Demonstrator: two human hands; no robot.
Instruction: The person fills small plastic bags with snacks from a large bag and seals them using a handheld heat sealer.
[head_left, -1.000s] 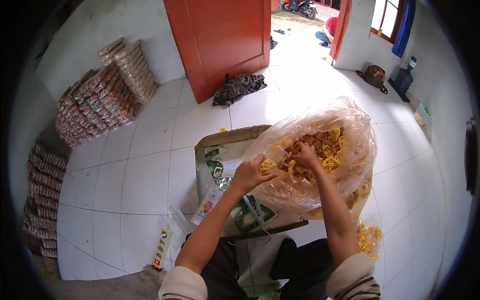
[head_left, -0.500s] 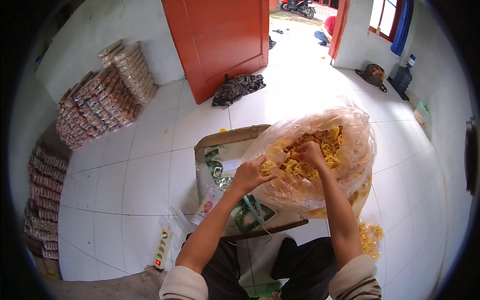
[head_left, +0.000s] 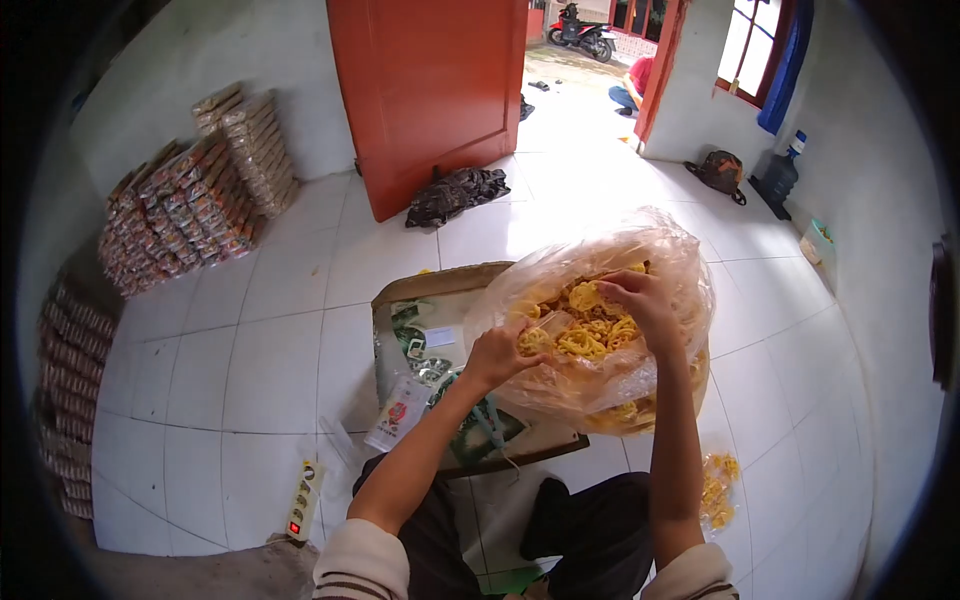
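Note:
A large clear plastic bag (head_left: 680,290) stands open on the floor beside a low table, full of yellow curly snacks (head_left: 583,343). At the bag's left edge my left hand (head_left: 497,357) is closed round a small clear bag (head_left: 535,342) with yellow snacks in it. My right hand (head_left: 640,300) is over the mouth of the large bag, its fingers pinching a yellow snack piece (head_left: 584,295).
The low table (head_left: 390,345) bears printed plastic packaging (head_left: 398,413). A power strip (head_left: 301,503) and a filled small bag (head_left: 718,492) lie on the floor. Stacked packs (head_left: 185,205) stand by the left wall. Beyond the red door (head_left: 430,90) sits a person (head_left: 632,85).
My right hand has risen out of the snacks in the large bag with a piece in its fingers. My left hand stays at the bag's left edge. The view has shifted slightly.

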